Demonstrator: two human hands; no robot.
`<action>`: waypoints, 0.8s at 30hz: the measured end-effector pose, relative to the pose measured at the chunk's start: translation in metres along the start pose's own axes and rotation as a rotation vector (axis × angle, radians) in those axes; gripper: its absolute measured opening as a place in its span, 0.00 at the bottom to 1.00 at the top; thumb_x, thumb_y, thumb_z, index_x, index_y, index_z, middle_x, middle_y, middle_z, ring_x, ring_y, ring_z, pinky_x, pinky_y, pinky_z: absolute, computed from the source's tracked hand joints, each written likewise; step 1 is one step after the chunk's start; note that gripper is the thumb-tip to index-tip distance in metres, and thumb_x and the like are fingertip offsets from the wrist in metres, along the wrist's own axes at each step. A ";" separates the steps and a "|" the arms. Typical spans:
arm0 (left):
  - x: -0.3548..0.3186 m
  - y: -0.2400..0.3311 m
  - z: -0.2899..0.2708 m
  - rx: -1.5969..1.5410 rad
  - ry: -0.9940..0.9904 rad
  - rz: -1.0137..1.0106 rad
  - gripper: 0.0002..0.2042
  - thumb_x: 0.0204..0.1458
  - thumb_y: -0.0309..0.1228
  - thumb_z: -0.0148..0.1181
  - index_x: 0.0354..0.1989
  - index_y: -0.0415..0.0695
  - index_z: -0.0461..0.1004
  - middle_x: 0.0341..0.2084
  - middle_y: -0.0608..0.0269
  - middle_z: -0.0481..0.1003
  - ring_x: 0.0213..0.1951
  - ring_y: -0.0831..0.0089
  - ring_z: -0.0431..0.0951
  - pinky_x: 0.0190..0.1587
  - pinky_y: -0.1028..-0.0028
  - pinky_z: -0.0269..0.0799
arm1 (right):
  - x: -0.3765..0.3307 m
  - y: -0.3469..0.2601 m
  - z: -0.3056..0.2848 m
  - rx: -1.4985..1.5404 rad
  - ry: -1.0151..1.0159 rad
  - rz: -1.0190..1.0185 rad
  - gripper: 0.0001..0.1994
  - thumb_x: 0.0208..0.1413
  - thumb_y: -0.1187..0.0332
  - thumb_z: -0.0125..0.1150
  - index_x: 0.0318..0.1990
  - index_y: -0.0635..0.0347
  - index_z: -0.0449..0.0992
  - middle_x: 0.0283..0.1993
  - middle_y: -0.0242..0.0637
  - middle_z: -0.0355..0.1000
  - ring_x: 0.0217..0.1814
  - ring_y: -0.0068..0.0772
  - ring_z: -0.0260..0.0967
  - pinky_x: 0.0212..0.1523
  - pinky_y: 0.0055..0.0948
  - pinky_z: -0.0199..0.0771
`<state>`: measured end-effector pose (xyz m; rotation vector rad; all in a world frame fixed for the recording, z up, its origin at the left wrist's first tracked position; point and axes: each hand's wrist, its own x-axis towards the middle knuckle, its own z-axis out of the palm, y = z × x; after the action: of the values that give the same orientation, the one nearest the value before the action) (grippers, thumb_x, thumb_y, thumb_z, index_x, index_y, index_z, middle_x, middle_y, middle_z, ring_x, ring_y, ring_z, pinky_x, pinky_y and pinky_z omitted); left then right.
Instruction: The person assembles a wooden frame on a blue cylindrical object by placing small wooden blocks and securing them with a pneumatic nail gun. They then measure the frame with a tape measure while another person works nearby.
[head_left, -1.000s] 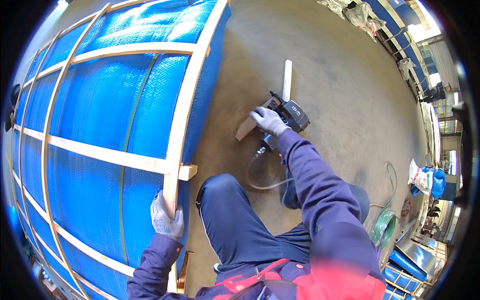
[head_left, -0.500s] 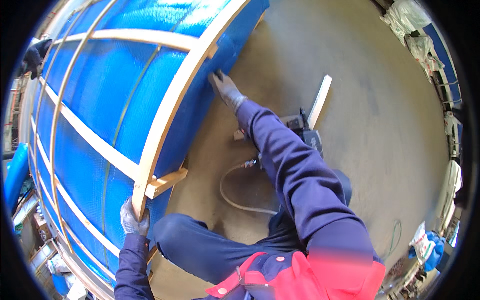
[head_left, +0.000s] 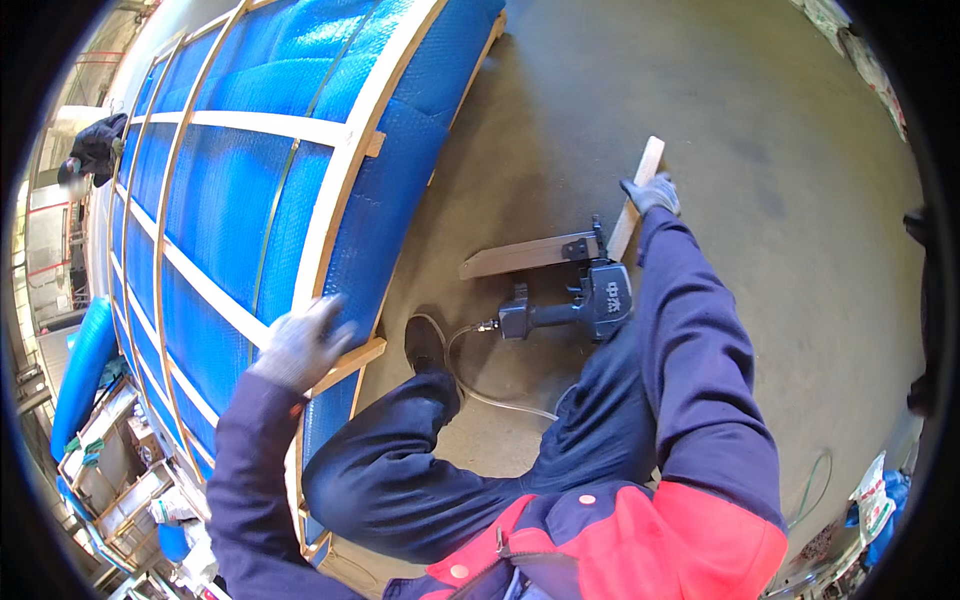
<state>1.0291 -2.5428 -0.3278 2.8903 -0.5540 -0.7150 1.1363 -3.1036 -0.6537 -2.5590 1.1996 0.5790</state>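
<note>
A grey work glove covers each of my hands. At the right, my right hand [head_left: 655, 195] is closed around a short wooden slat [head_left: 625, 230] beside a black nail gun [head_left: 565, 310], which lies on the floor. My left hand [head_left: 305, 345], slightly blurred, hovers with spread fingers over the near end of a long wooden batten [head_left: 340, 190], close to a short wooden block [head_left: 350, 362] jutting out from it. The batten belongs to a wooden frame around a large load wrapped in blue bubble film [head_left: 400, 170]. Nothing shows in my left hand.
A clear air hose [head_left: 465, 390] loops from the nail gun past my shoe [head_left: 425, 345]. Concrete floor [head_left: 780, 250] extends to the right. Another person in dark clothes [head_left: 95, 150] stands beyond the load. Boards and a blue roll [head_left: 85, 370] lie at the left.
My right hand has left the blue wrapping and moved right onto the slat. My left hand has let go of the batten's end and lifted. My view has shifted, showing the whole nail gun.
</note>
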 end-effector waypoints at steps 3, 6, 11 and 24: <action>0.109 0.056 0.049 -0.202 -0.024 0.108 0.25 0.60 0.35 0.63 0.64 0.40 0.70 0.54 0.43 0.76 0.53 0.50 0.80 0.57 0.61 0.76 | 0.018 0.012 0.024 0.017 -0.043 -0.128 0.45 0.42 0.39 0.76 0.59 0.66 0.68 0.57 0.56 0.77 0.60 0.51 0.77 0.60 0.44 0.77; 0.210 0.058 0.117 -0.122 -0.094 0.157 0.30 0.61 0.40 0.60 0.69 0.38 0.63 0.64 0.38 0.69 0.63 0.48 0.72 0.66 0.61 0.67 | 0.024 0.007 0.029 0.105 0.072 -0.134 0.37 0.44 0.44 0.75 0.53 0.65 0.72 0.51 0.56 0.79 0.56 0.55 0.78 0.56 0.46 0.78; 0.294 -0.021 0.183 -0.282 0.191 -0.022 0.25 0.62 0.34 0.56 0.66 0.35 0.67 0.61 0.40 0.73 0.64 0.50 0.72 0.67 0.64 0.66 | -0.001 -0.021 -0.028 0.660 0.077 -0.486 0.27 0.49 0.55 0.74 0.50 0.68 0.76 0.44 0.52 0.81 0.47 0.48 0.81 0.47 0.41 0.81; 0.251 -0.004 0.116 -0.150 0.281 -0.175 0.16 0.60 0.29 0.56 0.55 0.41 0.78 0.49 0.49 0.81 0.52 0.54 0.82 0.56 0.61 0.76 | -0.193 -0.225 0.054 0.940 -0.053 -0.985 0.27 0.51 0.65 0.75 0.57 0.55 0.70 0.53 0.49 0.76 0.54 0.57 0.76 0.54 0.45 0.79</action>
<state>1.1824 -2.6359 -0.5388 2.8502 -0.2072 -0.3397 1.1861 -2.8111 -0.5997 -1.8925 0.0072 -0.1434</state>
